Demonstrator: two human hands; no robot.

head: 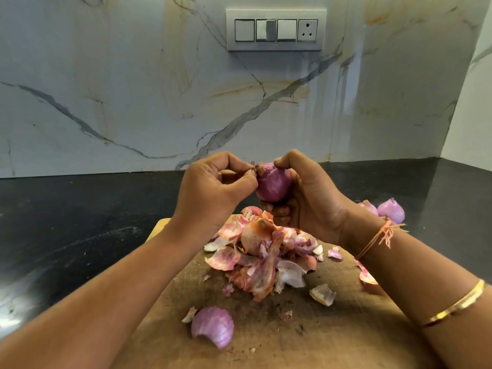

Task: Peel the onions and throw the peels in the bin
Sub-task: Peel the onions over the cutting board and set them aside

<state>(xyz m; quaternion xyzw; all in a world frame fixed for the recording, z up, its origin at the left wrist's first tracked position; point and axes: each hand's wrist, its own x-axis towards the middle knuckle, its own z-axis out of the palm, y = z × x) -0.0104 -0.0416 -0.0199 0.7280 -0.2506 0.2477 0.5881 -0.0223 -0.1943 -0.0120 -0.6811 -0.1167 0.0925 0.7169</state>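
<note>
Evidently the work is well under way but not finished: a heap of papery peels [261, 251] lies on the wooden chopping board [332, 328], with one thick purple layer [213, 326] lying apart nearer the camera, and two peeled onions [390, 210] sit on the dark counter [80, 222] behind the right wrist. No bin is in view, so none of the peels appear to have been thrown away yet. A red onion [273, 185] is held in the air above the heap. The right hand [311, 198] wraps it from the side and below, while the left hand [213, 187] pinches the dry tuft at its tip. Its long axis is tilted, tip pointing up and to the left; the root end is hidden by the right hand's fingers.
</note>
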